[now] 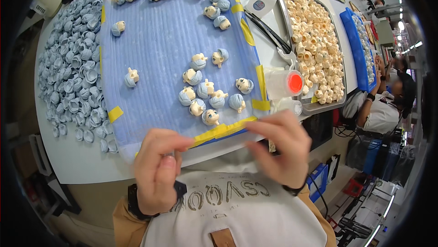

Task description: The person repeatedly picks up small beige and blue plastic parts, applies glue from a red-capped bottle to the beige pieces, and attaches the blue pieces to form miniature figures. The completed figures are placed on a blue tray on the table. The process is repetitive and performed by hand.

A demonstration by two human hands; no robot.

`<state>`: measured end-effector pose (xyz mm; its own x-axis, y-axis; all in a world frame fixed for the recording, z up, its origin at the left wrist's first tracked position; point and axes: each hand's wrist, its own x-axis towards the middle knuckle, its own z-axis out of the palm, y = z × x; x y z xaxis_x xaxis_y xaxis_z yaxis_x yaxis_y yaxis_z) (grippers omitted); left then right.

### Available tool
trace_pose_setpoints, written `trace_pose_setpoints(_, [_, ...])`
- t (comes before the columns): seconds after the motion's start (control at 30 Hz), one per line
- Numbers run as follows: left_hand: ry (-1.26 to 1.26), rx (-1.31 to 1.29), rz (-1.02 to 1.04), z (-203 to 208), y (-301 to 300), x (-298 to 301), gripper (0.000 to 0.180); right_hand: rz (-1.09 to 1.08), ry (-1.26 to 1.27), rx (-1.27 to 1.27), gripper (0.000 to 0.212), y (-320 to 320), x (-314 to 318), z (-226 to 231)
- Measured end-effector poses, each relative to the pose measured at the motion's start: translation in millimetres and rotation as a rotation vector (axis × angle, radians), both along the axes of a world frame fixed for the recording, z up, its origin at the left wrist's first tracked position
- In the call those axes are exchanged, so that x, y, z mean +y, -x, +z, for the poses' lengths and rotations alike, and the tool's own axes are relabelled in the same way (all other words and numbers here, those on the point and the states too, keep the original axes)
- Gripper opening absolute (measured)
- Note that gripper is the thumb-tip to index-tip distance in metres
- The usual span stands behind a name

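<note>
Only 1 view is showing: a wide fisheye camera worn on the person's head is looking steeply down over the chest at the near edge of the tabletop (82,165). It is facing forward across the tabletop toward its far edge, sitting close above the left hand (157,169) and right hand (280,149). Straight edges are bending toward the dark rim, and co-workers are showing at the right.

Doll heads (207,94) on mat (159,41)
</note>
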<state>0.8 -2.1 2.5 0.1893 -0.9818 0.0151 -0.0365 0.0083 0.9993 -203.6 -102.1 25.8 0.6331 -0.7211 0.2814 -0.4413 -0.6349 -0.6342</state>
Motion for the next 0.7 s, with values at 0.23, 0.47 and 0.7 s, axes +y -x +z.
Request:
trace_pose_setpoints(0.23, [0.034,-0.127,0.02,1.8,1.1,-5.1,0.027,-0.07,0.146,0.223,0.051,-54.8,5.4,-14.9])
trace_pose_setpoints(0.47, [-0.167,-0.129,0.052,4.4,7.0,-3.0,0.047,-0.054,0.245,0.212,0.013,-59.5,-2.8,-30.6])
trace_pose_setpoints(0.7, [-0.226,-0.298,0.03,6.8,7.8,-3.7,0.06,-0.002,0.227,0.042,0.016,-56.6,-4.5,-26.2])
